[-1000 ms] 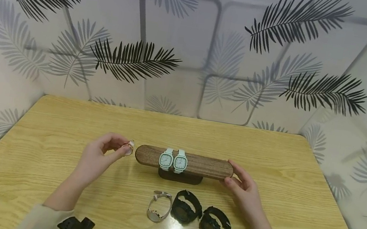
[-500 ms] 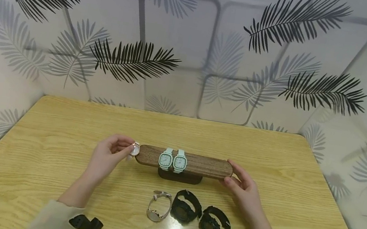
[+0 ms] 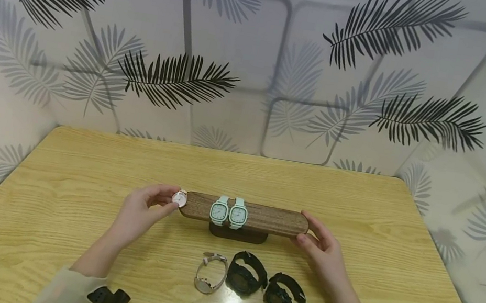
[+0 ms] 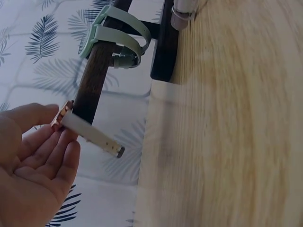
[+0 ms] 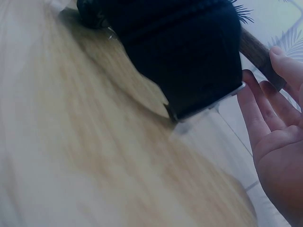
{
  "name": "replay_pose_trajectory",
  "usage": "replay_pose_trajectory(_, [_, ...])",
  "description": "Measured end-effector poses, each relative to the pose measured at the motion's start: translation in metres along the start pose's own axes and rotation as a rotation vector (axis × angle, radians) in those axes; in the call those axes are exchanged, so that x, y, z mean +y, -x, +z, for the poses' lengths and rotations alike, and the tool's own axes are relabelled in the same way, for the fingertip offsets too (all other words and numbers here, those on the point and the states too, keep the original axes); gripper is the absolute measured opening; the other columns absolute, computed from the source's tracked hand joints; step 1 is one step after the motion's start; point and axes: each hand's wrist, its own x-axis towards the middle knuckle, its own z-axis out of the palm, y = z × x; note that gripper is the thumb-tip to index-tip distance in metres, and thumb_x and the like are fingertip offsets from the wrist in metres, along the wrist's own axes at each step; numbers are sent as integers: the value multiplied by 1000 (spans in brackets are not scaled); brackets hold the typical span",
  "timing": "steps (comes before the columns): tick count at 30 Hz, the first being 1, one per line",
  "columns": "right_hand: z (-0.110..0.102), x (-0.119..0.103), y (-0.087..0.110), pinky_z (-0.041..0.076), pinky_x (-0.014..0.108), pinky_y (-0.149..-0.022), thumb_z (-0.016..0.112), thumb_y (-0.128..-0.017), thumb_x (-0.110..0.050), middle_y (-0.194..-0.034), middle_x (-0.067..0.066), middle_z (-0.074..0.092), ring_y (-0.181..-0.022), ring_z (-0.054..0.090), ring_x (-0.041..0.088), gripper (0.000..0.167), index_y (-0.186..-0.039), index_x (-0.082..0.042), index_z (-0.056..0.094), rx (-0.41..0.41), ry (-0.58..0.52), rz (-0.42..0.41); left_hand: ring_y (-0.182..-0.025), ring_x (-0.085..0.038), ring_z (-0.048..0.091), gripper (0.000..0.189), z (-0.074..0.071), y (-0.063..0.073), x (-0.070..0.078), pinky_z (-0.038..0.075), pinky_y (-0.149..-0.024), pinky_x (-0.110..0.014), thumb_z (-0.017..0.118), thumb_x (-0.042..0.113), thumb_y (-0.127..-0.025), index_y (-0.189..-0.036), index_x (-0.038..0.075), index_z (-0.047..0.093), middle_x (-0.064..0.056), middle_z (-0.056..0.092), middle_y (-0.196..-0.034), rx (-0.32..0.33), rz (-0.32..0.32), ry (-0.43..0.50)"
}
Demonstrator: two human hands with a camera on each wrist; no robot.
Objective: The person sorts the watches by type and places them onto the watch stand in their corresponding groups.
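Note:
At the left end of the dark wooden watch stand (image 3: 275,220), my left hand (image 3: 140,212) pinches a wristwatch (image 3: 179,199) with a round white face. The left wrist view shows its rose-gold case at the fingertips and its pale strap (image 4: 92,132) hanging loose beside the bar's end. My right hand (image 3: 327,254) grips the stand's right end, thumb in front and fingers behind. Two mint-green watches, a left one (image 3: 219,212) and a right one (image 3: 238,215), sit side by side around the bar, left of its middle.
In front of the stand lie a slim pale-strapped watch (image 3: 210,273) and two black watches, one (image 3: 247,274) beside the other (image 3: 284,297). A black strap (image 5: 189,56) fills much of the right wrist view. A patterned wall (image 3: 256,69) rises behind the wooden table (image 3: 93,159).
My left hand has moved right, bringing the white-faced watch up to the stand's left end and turning its face toward the head camera. My right hand keeps its place.

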Motion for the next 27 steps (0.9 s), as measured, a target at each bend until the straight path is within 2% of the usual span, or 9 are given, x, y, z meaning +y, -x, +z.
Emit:
replay_pose_trajectory(6, [0, 0, 0, 50, 38, -93, 58, -94, 0, -146, 21, 36, -113, 58, 20, 54, -144, 0, 38, 0, 1, 0, -96, -20, 63, 41, -4, 3, -1, 52, -90, -40, 74, 5, -83, -123, 4, 63, -7, 67, -108, -47, 104, -117])
replay_pose_trajectory(13, [0, 0, 0, 50, 37, -92, 58, -94, -1, -143, 19, 40, -112, 59, 20, 53, -144, 0, 39, 3, 19, 0, -96, -21, 63, 42, -6, 3, -4, 53, -86, -44, 77, 5, -80, -120, 4, 63, -7, 66, -110, -32, 216, -262])
replay_pose_trajectory(20, [0, 0, 0, 50, 37, -92, 58, -94, -2, -144, 20, 39, -112, 60, 20, 53, -144, -1, 39, 4, 27, 3, -103, -28, 60, 42, -5, 2, -6, 51, -89, -46, 80, 15, -79, -118, 8, 65, -7, 65, -114, -36, 215, -327])
replay_pose_trajectory(27, [-1, 1, 0, 50, 38, -93, 57, -95, -1, -143, 19, 40, -112, 59, 20, 53, -144, -1, 38, -1, 24, 4, -108, -27, 58, 44, -4, 0, -6, 51, -89, -45, 79, 20, -80, -121, 12, 64, -5, 64, -119, -52, 233, -331])
